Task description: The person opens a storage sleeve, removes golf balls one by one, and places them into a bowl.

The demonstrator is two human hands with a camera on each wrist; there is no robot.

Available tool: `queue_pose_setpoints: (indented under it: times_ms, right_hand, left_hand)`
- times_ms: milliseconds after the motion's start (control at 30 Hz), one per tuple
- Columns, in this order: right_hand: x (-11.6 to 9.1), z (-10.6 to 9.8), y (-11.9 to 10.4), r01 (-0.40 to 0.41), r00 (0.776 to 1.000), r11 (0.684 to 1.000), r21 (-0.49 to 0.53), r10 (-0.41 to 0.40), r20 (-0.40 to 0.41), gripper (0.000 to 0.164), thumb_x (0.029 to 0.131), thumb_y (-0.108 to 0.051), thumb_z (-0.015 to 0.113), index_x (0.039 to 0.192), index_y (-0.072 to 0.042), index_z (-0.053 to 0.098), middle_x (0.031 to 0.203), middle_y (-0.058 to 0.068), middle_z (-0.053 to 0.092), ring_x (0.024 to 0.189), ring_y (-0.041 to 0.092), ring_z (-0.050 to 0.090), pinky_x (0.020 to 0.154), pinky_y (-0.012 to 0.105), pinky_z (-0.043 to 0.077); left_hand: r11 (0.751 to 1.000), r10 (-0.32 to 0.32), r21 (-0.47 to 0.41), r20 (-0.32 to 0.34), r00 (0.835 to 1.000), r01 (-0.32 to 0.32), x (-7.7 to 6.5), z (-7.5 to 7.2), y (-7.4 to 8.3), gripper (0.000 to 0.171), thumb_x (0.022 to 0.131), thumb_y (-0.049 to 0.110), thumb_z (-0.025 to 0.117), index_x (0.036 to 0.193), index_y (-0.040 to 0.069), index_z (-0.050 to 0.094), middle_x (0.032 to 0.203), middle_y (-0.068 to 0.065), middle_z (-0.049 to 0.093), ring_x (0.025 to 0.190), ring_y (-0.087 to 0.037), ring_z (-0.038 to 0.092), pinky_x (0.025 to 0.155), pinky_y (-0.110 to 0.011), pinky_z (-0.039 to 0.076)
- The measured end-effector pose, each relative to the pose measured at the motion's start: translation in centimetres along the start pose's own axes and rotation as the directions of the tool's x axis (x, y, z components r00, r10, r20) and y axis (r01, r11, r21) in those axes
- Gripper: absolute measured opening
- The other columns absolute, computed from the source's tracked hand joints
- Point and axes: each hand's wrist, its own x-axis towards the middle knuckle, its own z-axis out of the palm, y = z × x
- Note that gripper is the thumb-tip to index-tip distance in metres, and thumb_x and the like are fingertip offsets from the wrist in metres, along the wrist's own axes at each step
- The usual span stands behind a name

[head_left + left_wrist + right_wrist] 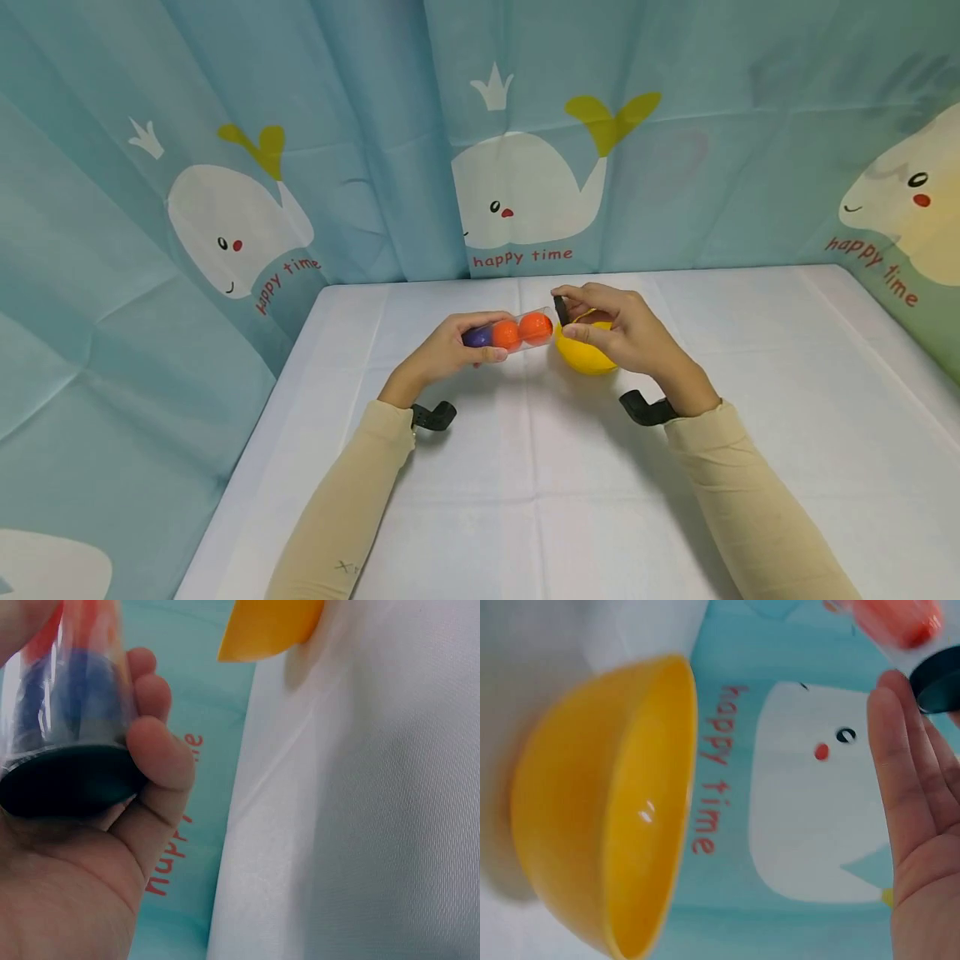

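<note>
My left hand [446, 346] grips a clear tube [75, 705] with a black base, tilted sideways over the table. Inside it sit two orange balls [536, 327] and a dark blue ball [477, 336]. Between the thumb and fingers of my right hand [626, 329] is a round black cap [561, 310], held just off the tube's right end. A yellow bowl [587, 354] stands on the table below the right hand, which partly covers it in the head view. In the right wrist view the bowl's visible inner wall [649, 817] is bare.
A white cloth covers the table [480, 517]. Behind it and along the left hangs a blue curtain [375, 150] printed with whales. Each wrist wears a black camera mount, such as the left one [435, 416].
</note>
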Motion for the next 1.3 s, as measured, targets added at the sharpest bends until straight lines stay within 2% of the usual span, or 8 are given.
queue_pose_setpoints:
  times_ms: [67, 200, 333, 467, 633, 900, 1100, 1300]
  right_hand:
    - [0.0, -0.3, -0.2, -0.031, 0.999, 0.999, 0.023, 0.031, -0.018, 0.048, 0.091, 0.001, 0.073, 0.138, -0.002, 0.062, 0.117, 0.015, 0.072, 0.097, 0.010, 0.067, 0.089, 0.014, 0.055]
    - [0.1, -0.7, -0.5, -0.117, 0.993, 0.993, 0.035, 0.118, -0.030, 0.045, 0.095, -0.008, 0.072, 0.139, -0.008, 0.061, 0.115, 0.013, 0.072, 0.097, 0.007, 0.067, 0.090, 0.013, 0.053]
    - [0.2, -0.8, -0.7, -0.177, 0.983, 0.984, 0.035, 0.179, -0.040, 0.042, 0.095, -0.013, 0.073, 0.135, -0.012, 0.063, 0.116, 0.010, 0.072, 0.099, 0.009, 0.067, 0.091, 0.014, 0.052]
    - [0.2, -0.7, -0.7, -0.189, 0.981, 0.981, 0.042, 0.191, -0.038, 0.042, 0.092, -0.013, 0.076, 0.132, -0.010, 0.063, 0.118, 0.010, 0.071, 0.100, 0.013, 0.067, 0.091, 0.016, 0.053]
    - [0.2, -0.5, -0.5, -0.194, 0.981, 0.980, 0.049, 0.194, -0.011, 0.043, 0.089, -0.011, 0.079, 0.129, -0.008, 0.063, 0.117, 0.009, 0.071, 0.099, 0.013, 0.067, 0.089, 0.017, 0.054]
    - [0.3, 0.3, -0.6, -0.151, 0.988, 0.984, 0.090, 0.147, 0.052, 0.040, 0.085, -0.006, 0.080, 0.121, -0.006, 0.063, 0.108, 0.007, 0.073, 0.095, 0.017, 0.070, 0.089, 0.026, 0.058]
    - [0.3, 0.7, -0.7, -0.141, 0.988, 0.989, 0.036, 0.138, 0.069, 0.039, 0.084, -0.008, 0.082, 0.119, -0.011, 0.066, 0.104, 0.001, 0.075, 0.092, 0.014, 0.070, 0.087, 0.025, 0.057]
    - [0.3, 1.4, -0.9, -0.132, 0.989, 0.991, 0.009, 0.131, 0.075, 0.039, 0.083, -0.012, 0.083, 0.119, -0.011, 0.067, 0.102, 0.000, 0.074, 0.092, 0.021, 0.069, 0.086, 0.029, 0.057]
  left_hand:
    - [1.000, 0.001, -0.002, -0.003, 1.000, -0.001, 0.0, 0.0, 0.0, 0.048, 0.093, 0.015, 0.077, 0.139, 0.018, 0.064, 0.132, -0.006, 0.065, 0.089, -0.024, 0.057, 0.068, -0.030, 0.049]
    - [1.000, 0.021, -0.007, -0.027, 0.999, -0.021, 0.1, 0.1, -0.1, 0.049, 0.093, 0.016, 0.077, 0.139, 0.017, 0.063, 0.136, -0.006, 0.064, 0.108, -0.023, 0.060, 0.089, -0.031, 0.054]
    - [0.999, 0.036, -0.002, -0.086, 0.996, -0.036, 0.0, 0.0, -0.2, 0.047, 0.090, 0.015, 0.080, 0.135, 0.015, 0.066, 0.135, -0.006, 0.065, 0.120, -0.025, 0.058, 0.106, -0.041, 0.049]
    - [0.999, 0.043, 0.007, -0.125, 0.991, -0.042, 0.0, -0.1, -0.3, 0.046, 0.088, 0.013, 0.081, 0.132, 0.015, 0.067, 0.134, -0.006, 0.066, 0.122, -0.026, 0.058, 0.109, -0.047, 0.047]
    - [0.998, 0.057, 0.026, -0.139, 0.989, -0.054, 0.1, -0.2, -0.3, 0.049, 0.087, 0.013, 0.082, 0.133, 0.016, 0.066, 0.134, -0.005, 0.066, 0.122, -0.025, 0.058, 0.110, -0.046, 0.046]
    - [0.999, 0.043, 0.014, -0.196, 0.980, -0.041, 0.1, -0.5, -0.5, 0.052, 0.084, 0.014, 0.085, 0.133, 0.020, 0.067, 0.132, -0.002, 0.066, 0.122, -0.023, 0.058, 0.110, -0.046, 0.046]
    - [1.000, 0.018, -0.006, -0.222, 0.975, -0.020, 0.0, -1.0, -0.5, 0.053, 0.084, 0.014, 0.086, 0.133, 0.018, 0.066, 0.135, -0.004, 0.065, 0.124, -0.026, 0.057, 0.112, -0.049, 0.044]
    - [1.000, 0.000, -0.012, -0.249, 0.968, -0.004, 0.0, -1.3, -0.6, 0.054, 0.085, 0.016, 0.085, 0.134, 0.017, 0.065, 0.135, -0.005, 0.065, 0.127, -0.026, 0.056, 0.113, -0.050, 0.043]
